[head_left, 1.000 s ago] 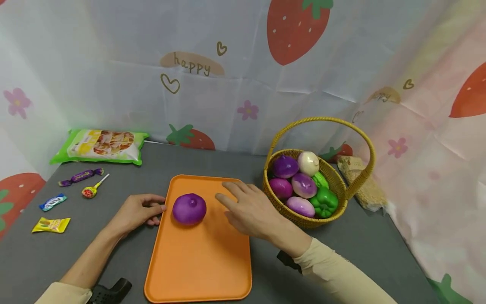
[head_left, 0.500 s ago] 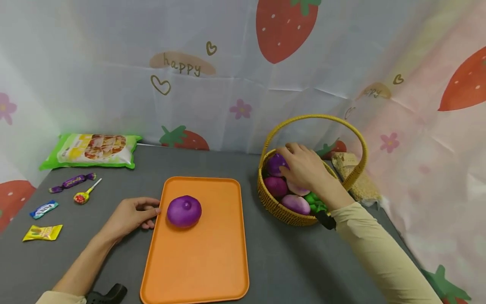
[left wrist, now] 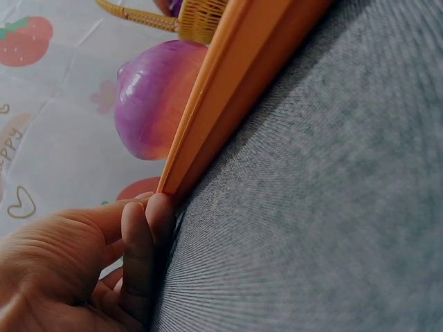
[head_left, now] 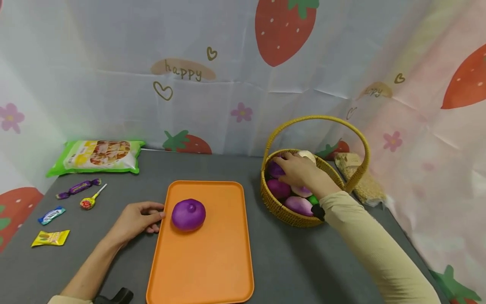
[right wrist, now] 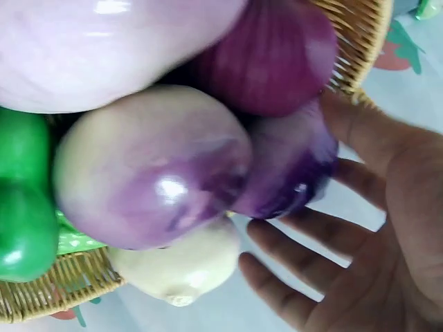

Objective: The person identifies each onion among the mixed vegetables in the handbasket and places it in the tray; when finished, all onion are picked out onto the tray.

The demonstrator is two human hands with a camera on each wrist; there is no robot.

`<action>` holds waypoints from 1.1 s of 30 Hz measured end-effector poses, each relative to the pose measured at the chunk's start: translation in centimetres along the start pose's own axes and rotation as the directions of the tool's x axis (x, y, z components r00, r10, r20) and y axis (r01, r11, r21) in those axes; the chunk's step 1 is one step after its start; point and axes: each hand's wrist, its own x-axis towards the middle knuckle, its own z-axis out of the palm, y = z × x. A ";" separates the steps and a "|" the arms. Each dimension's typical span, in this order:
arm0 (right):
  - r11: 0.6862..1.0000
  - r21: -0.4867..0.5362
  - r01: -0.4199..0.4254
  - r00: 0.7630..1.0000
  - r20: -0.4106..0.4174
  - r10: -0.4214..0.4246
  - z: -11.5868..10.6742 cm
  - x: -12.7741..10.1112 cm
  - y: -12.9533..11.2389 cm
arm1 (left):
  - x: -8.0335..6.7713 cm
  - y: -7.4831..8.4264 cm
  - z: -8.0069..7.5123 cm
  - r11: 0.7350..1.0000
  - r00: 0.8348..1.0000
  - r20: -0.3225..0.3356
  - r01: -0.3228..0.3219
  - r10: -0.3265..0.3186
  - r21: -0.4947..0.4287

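Since half a second ago the right hand [head_left: 301,171] has sunk a little lower into the basket [head_left: 277,207], while the left hand [head_left: 134,219] has stayed at the tray's left edge.

On the grey surface [head_left: 296,261], the orange tray [head_left: 205,270] lies near the front edge. The basket stands just right of the tray, toward the surface's right edge, filled with purple onions, a white onion [right wrist: 180,266] and a green pepper [right wrist: 21,214]. A green bag [head_left: 95,157] lies at the far left corner.

One purple onion [head_left: 188,214] sits on the far half of the tray, near its left rim.

The right hand's fingers [right wrist: 297,232] are spread wide and loosely bent over a dark purple onion [head_left: 274,169] at the basket's far left side, touching it. The left hand's fingers [left wrist: 142,242] rest bent against the tray's left rim, holding nothing.

Four sweets lie along the left edge: purple [head_left: 79,188], lollipop [head_left: 90,202], blue [head_left: 51,215], yellow [head_left: 50,237].
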 end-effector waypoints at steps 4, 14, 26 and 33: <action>0.999 -0.001 0.034 0.997 -0.069 -0.034 0.7 0.1 0.2 | -0.1 0.0 0.1 1.000 1.000 -0.002 -0.003 0.003 -0.007; 0.999 0.036 0.032 0.990 -0.135 -0.027 0.5 0.1 0.2 | -0.4 -0.8 0.7 0.999 1.000 -0.011 -0.020 0.020 -0.027; 0.985 0.098 0.141 0.845 -0.531 -0.068 -0.3 -5.3 -3.7 | 0.3 0.7 -0.7 0.999 0.999 -0.003 -0.050 0.050 0.015; 0.947 -0.025 0.319 0.766 -0.582 -0.274 2.5 -4.9 -9.3 | -0.2 0.2 -0.1 1.000 1.000 -0.002 -0.028 0.028 0.001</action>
